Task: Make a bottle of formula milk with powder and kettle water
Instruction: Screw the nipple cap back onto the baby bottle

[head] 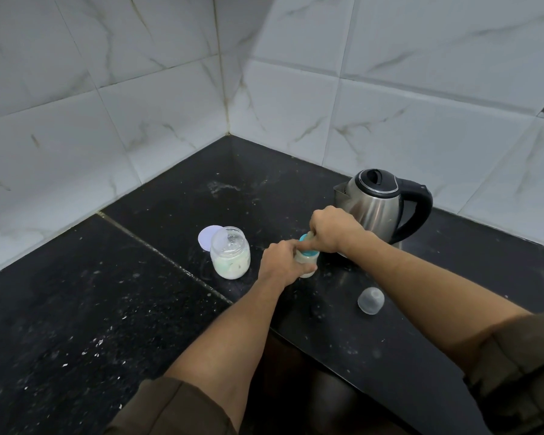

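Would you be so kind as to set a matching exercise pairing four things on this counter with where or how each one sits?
Things
1. baby bottle
2. kettle
3. powder jar
4. clear dome cap

Places or states
A. standing open, left of both hands
B. set down alone between the two forearms
C. gripped by the left hand at its body and the right hand at its top
D. standing behind the right hand, lid shut

Pairs: 1-C, 2-D, 3-A, 4-B
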A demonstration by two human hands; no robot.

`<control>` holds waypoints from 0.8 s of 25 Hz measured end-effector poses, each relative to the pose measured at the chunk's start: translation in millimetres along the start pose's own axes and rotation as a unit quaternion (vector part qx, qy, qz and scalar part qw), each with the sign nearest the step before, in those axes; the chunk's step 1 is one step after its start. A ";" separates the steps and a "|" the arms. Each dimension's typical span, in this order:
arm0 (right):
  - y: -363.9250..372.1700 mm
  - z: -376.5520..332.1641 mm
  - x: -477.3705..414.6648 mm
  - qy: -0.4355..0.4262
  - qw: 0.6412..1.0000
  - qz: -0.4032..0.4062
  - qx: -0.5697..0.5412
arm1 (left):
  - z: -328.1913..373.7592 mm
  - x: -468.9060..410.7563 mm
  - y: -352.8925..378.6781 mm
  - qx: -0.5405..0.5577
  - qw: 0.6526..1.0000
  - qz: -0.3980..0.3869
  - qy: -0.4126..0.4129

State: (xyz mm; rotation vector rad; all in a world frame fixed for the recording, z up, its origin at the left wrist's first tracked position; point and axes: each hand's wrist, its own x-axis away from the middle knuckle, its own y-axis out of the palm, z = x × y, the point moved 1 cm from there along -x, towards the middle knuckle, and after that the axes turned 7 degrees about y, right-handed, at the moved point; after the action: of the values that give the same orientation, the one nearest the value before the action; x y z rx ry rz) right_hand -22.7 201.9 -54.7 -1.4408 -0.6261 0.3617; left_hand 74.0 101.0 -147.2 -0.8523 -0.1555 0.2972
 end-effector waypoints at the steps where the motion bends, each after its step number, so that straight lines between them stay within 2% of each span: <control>1: -1.0 -0.5 0.0 0.006 1.000 0.003 0.007 | -0.1 -0.3 -0.2 -0.005 1.000 0.001 0.003; 8: -2.2 -0.5 6.0 0.027 0.997 0.006 0.067 | -1.5 -0.7 -0.1 0.001 1.000 -0.005 0.000; 13: -5.3 2.6 7.3 -0.048 0.996 -0.070 0.038 | -1.7 -2.6 -1.6 -0.002 1.000 -0.013 0.003; 17: -4.4 -0.1 4.6 -0.011 0.997 -0.027 0.066 | -2.4 -1.1 -1.6 0.001 1.000 0.000 0.007; 20: 0.3 -0.1 6.0 0.030 0.993 -0.034 0.105 | -2.2 -0.8 -1.7 0.006 1.000 -0.004 0.011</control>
State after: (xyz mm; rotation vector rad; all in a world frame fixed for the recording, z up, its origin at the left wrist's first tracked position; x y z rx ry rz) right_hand -17.8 205.3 -53.9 -1.2224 -0.5705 0.3190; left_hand 74.1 98.1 -147.4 -0.8434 -0.1358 0.2813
